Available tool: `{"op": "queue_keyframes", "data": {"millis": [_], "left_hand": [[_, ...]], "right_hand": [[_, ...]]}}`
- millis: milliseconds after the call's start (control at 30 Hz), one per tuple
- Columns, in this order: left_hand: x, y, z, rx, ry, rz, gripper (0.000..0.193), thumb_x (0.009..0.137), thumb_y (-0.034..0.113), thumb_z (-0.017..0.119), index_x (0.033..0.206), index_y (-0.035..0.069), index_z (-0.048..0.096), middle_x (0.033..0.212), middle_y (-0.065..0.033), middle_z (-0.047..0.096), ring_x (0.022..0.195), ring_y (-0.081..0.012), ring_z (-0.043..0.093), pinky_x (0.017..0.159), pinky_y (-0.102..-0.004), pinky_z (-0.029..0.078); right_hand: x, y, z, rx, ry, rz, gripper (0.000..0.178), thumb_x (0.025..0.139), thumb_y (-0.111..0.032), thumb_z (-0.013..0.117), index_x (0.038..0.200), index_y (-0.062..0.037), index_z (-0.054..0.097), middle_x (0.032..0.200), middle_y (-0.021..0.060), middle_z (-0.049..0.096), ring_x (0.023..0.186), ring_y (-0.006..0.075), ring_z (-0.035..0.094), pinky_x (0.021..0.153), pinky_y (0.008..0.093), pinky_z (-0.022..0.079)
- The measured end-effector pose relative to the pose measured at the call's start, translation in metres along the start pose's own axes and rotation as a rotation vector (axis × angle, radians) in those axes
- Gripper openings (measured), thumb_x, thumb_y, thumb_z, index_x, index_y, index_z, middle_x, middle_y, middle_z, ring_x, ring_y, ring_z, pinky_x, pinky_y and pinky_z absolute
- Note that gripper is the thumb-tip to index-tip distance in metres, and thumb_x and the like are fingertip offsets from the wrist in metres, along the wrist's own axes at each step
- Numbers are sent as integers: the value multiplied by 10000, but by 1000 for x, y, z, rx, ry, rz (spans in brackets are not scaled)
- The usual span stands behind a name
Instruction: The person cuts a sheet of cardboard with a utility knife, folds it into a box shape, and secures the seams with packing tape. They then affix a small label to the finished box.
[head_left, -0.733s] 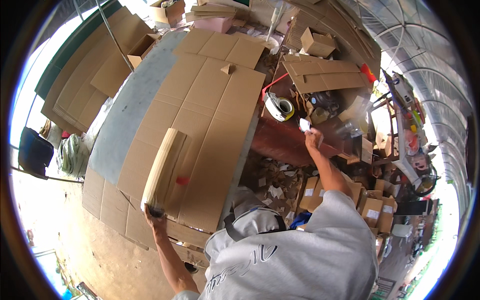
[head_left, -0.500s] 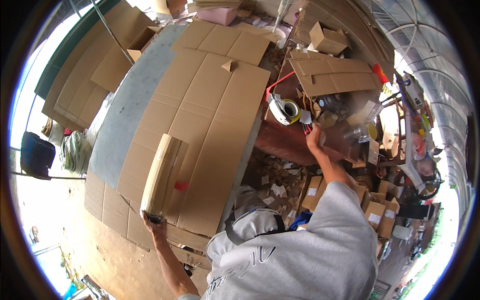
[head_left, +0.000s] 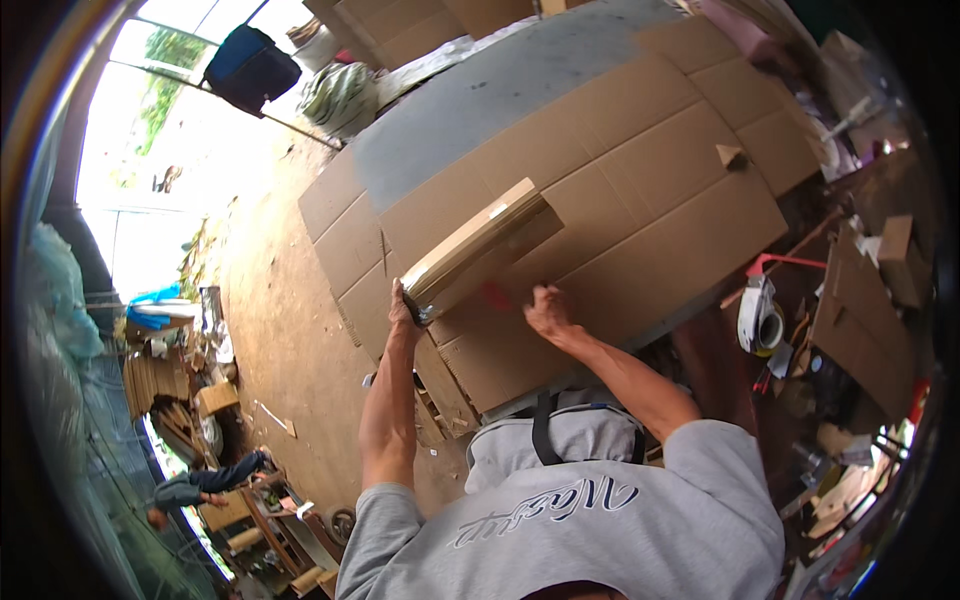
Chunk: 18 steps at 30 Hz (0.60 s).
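A long, narrow cardboard box point(head_left: 485, 235) lies at a slant on the flattened cardboard sheets point(head_left: 640, 200) that cover the table. Its near end is wrapped in my left hand point(head_left: 402, 308), the fingers closed round the corner. Something dark and shiny shows at that end beside the fingers. My right hand point(head_left: 548, 313) is curled just to the right of the box, over the cardboard and apart from the box. Whatever its fingers may hold is hidden. A small red patch point(head_left: 495, 295) lies between the right hand and the box.
On the right stands a white tape dispenser point(head_left: 760, 325) among tools and scraps. A small folded cardboard piece point(head_left: 732, 157) sits at the sheet's far right. The bare grey tabletop point(head_left: 500, 100) shows at the back. Another person point(head_left: 205, 488) is at the lower left.
The view has turned, so the table now slants to the right. My right hand has come from the tools beside the tape dispenser to near the box. My left hand still holds the box's end.
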<state>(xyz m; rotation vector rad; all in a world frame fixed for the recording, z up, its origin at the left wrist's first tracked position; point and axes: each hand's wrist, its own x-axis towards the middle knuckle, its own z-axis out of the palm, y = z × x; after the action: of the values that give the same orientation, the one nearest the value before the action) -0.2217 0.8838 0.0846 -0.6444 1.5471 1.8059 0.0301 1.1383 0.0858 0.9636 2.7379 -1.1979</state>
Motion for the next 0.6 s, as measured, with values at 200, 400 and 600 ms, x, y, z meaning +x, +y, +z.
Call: {"op": "queue_keyframes", "data": {"millis": [200,400,600], "left_hand": [[2,-3,-3,5,115,-10,846,886,754,676,1502,194,524,1418,-106,622,1187,-361,643,915,-626,560],[-3,8,-1,79,200,-56,850,855,700,759,1449,123,566,1335,-114,651,1097,-339,676,859,-626,580],[-17,3,19,211,336,134,735,847,668,806,1151,2,748,1005,-68,688,848,-178,625,703,-386,536]], "right_hand": [[47,-29,96,-77,-196,-197,315,932,-230,593,1150,-26,693,1174,240,694,1067,415,679,912,513,555],[61,41,136,-59,-216,-416,344,1005,-262,507,1208,-39,672,1199,229,692,1127,397,660,960,495,535],[-20,114,-25,-112,-256,337,279,806,-302,729,709,-43,693,666,125,664,629,297,675,637,486,560]]}}
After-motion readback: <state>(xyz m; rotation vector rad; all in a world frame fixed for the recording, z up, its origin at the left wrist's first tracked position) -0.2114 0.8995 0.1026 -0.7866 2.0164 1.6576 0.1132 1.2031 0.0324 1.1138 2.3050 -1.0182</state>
